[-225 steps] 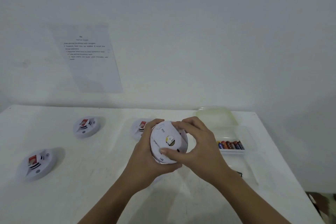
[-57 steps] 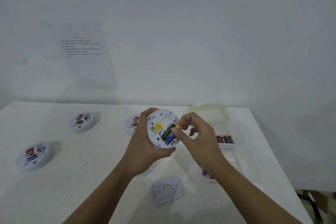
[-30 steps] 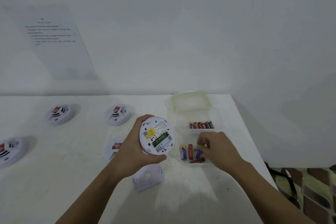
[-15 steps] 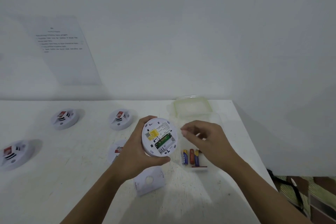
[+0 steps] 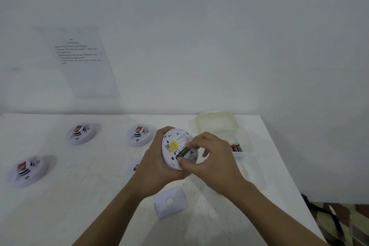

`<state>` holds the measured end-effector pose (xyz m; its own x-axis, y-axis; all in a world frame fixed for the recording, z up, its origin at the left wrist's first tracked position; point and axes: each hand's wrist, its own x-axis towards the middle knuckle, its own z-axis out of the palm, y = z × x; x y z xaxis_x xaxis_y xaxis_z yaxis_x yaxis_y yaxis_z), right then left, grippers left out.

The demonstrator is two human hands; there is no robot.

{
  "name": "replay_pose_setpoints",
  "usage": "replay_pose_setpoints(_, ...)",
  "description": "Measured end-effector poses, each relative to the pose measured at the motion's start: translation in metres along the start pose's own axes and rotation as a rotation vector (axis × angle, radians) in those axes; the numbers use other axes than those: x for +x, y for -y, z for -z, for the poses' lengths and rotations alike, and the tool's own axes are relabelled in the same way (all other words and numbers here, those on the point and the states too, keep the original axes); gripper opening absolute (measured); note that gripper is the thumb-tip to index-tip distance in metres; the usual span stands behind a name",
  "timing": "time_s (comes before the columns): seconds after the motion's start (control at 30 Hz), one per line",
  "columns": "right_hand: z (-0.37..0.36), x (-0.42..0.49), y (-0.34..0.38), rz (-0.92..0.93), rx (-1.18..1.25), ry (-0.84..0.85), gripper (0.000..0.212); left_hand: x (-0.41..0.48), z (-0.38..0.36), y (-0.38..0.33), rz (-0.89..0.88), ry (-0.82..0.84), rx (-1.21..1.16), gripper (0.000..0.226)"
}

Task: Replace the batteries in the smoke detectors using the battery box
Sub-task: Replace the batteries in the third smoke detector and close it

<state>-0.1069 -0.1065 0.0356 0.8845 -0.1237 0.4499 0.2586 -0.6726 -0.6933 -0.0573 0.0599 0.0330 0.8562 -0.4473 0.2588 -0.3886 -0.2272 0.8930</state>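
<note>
My left hand (image 5: 154, 168) holds a round white smoke detector (image 5: 171, 158) on edge above the table, its back with a yellow label facing me. My right hand (image 5: 213, 162) reaches across it. Thumb and forefinger pinch a dark green battery (image 5: 185, 153) in the open battery bay. The detector's white back cover (image 5: 170, 202) lies on the table below my hands. The clear battery box (image 5: 244, 138) stands right of my hands, a few batteries (image 5: 236, 148) showing in its rear section. My right hand hides the front section.
Three more detectors (image 5: 80, 134) (image 5: 138, 135) (image 5: 27, 171) lie on the white table, and a fourth (image 5: 135, 167) peeks out behind my left wrist. The box's lid (image 5: 216, 121) stands open at the back. A printed sheet (image 5: 83, 62) hangs on the wall. The table's right edge (image 5: 287, 168) is close.
The back cover has come off and lies on the table. My right hand took a battery to the box's front section, then returned and now pinches inside the battery bay.
</note>
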Motion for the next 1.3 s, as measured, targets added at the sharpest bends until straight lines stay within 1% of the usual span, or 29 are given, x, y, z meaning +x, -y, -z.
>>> replay_pose_setpoints(0.17, -0.003, 0.0, 0.002, -0.023, 0.001, -0.04, 0.033, -0.002, 0.0, 0.001, 0.006, 0.034, 0.02, 0.084)
replay_pose_setpoints(0.43, 0.0, 0.0, 0.0, -0.11, 0.11, -0.089, 0.041, 0.003, -0.005, -0.002, 0.028, 0.01, -0.022, 0.085)
replay_pose_setpoints(0.53, -0.001, 0.001, -0.002, -0.139, 0.083, -0.071, 0.051, 0.003, -0.007, -0.001, 0.046, 0.012, -0.03, 0.086)
replay_pose_setpoints(0.63, -0.001, 0.003, -0.003, -0.121, 0.0, -0.046, 0.06, 0.004, -0.008, 0.001, 0.053, 0.028, -0.01, 0.09)
replay_pose_setpoints(0.77, -0.002, 0.003, -0.004, -0.036, -0.093, -0.054, 0.051, 0.007, -0.005, 0.001, 0.049, 0.048, 0.045, 0.087)
replay_pose_setpoints(0.93, -0.001, -0.001, -0.004, 0.109, -0.111, -0.087, 0.035, 0.007, -0.004, 0.004, 0.075, 0.078, -0.002, 0.087)
replay_pose_setpoints(1.0, 0.002, -0.001, -0.006, 0.131, -0.089, -0.061, 0.032, 0.007, -0.007, 0.003, 0.082, 0.066, -0.007, 0.088)
replay_pose_setpoints(1.13, 0.011, 0.001, -0.015, 0.13, -0.007, 0.046, 0.027, 0.012, -0.012, 0.003, 0.089, 0.082, 0.004, 0.088)
replay_pose_setpoints(1.3, 0.031, 0.006, -0.027, 0.182, 0.039, 0.252, 0.022, 0.019, -0.014, 0.004, 0.091, 0.082, 0.011, 0.083)
